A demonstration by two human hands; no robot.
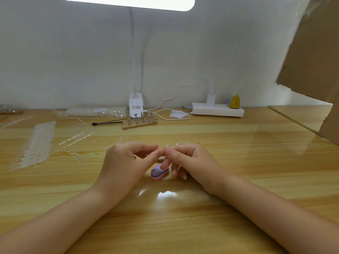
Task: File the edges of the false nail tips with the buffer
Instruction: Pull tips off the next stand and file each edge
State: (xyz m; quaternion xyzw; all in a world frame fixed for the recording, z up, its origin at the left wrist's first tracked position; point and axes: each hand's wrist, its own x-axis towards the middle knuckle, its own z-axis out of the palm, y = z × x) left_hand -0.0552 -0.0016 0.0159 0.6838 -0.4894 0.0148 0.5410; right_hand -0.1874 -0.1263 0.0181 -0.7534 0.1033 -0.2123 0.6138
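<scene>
Both hands meet just above the buffer (pixel 159 172) — left hand (pixel 126 162) and right hand (pixel 185 160) each pinch what looks like a clear nail tip (pixel 163 149). The buffer lies unheld on the tabletop (pixel 238 162) — slippery and tiny, the tip could pop free.

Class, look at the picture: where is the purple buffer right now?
In the head view the buffer lies on the table, centre, just below the right hand, beside the left hand.
</scene>
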